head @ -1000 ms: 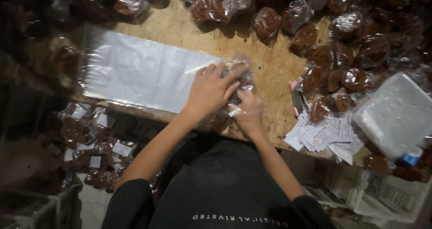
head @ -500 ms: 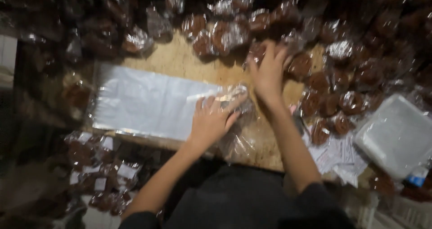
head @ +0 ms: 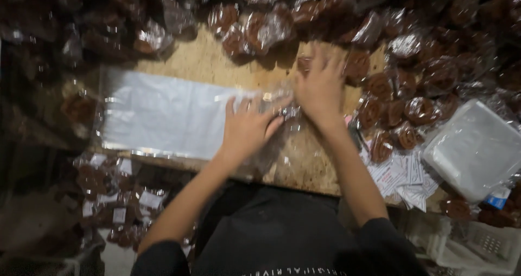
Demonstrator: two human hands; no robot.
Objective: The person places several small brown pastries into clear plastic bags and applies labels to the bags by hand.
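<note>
Wooden worktop (head: 201, 64) fills your view, ringed by heaps of wrapped brown pastries (head: 391, 110). Your left hand (head: 247, 127) lies flat, fingers spread, pressing a clear plastic bag (head: 163, 116) that stretches away to its left. Your right hand (head: 320, 89), just beside it, grips the bag's crumpled end. Paper labels (head: 404, 175) lie near your right forearm.

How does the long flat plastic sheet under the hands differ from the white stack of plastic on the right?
The long plastic sheet lies spread thin and flat; the white stack is thick and squarish. The left hand presses the sheet's end; no hand touches the stack. Both are clear or whitish plastic on the wooden board.
</note>
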